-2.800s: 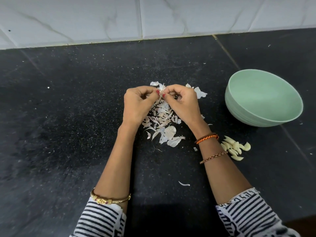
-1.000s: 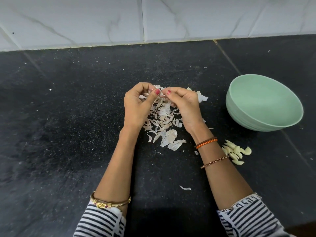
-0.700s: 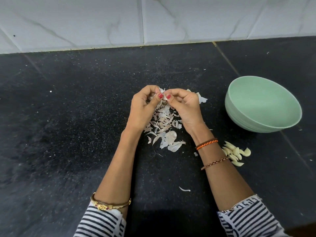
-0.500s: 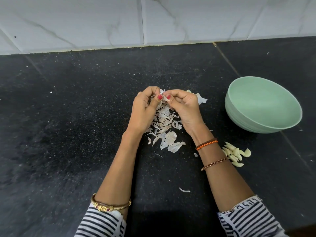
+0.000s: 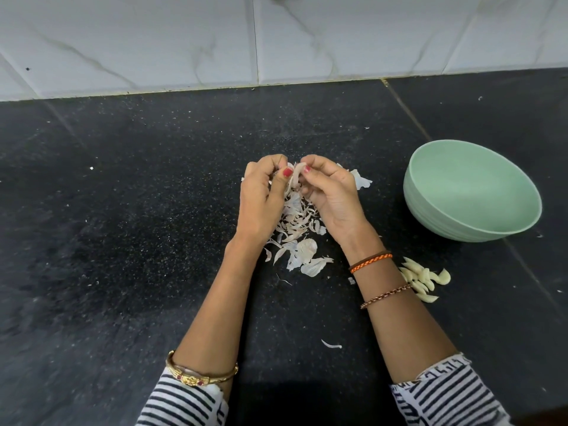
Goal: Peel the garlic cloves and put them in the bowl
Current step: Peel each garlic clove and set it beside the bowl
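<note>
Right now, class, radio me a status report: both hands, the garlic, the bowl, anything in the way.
Left hand and right hand both pinching one garlic clove, skin coming off. Peeled cloves piled on the counter; bowl holds none. Skins lie under the hands, path to bowl open.

Black speckled countertop (image 5: 123, 241), backed by white marbled wall tiles (image 5: 184, 41). Left hand (image 5: 261, 201) and right hand (image 5: 332, 198) were raised together over a heap of papery garlic skins (image 5: 296, 235), thumbs and fingers pinching one partly skinned garlic clove (image 5: 294, 176) between them. A mint-green bowl (image 5: 436, 216) stood to the right, nothing showing inside it. Peeled garlic cloves (image 5: 425, 279) lay in a small pile just beside the right forearm, near the bowl. One stray skin scrap (image 5: 331, 345) lay between the forearms. Striped sleeves, gold bangle (image 5: 199, 376), braided wristbands (image 5: 370, 261).
</note>
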